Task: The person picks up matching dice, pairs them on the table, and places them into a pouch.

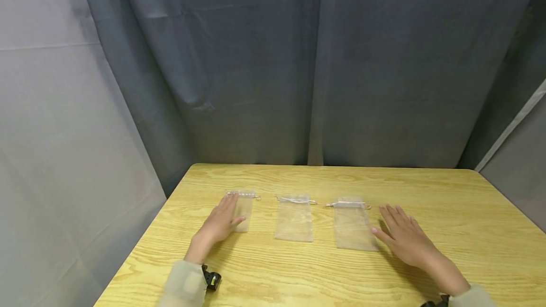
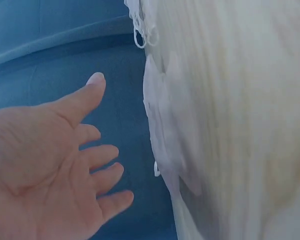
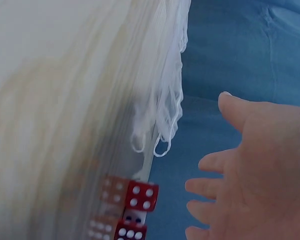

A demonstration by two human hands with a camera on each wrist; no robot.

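Three sheer white drawstring bags lie flat in a row on the table. My left hand [image 1: 219, 221] hovers over the left bag [image 1: 245, 210] with fingers extended, hiding part of it; the left wrist view shows the palm apart from the tabletop. Between the hands is the middle bag [image 1: 294, 221]. To the right of the right bag [image 1: 353, 229], my right hand [image 1: 405, 238] is held above the table with fingers extended and thumb out. Red dice [image 3: 142, 196] with white pips sit on the table in the right wrist view; the head view does not show them. Both hands hold nothing.
The wooden table [image 1: 273, 278] has its far edge along a grey curtain [image 1: 256, 84]. A pale curtain [image 1: 64, 155] hangs at the left, and another grey panel [image 1: 516, 169] stands at the right. Dark wrist cameras [image 1: 212, 278] are strapped at the sleeves.
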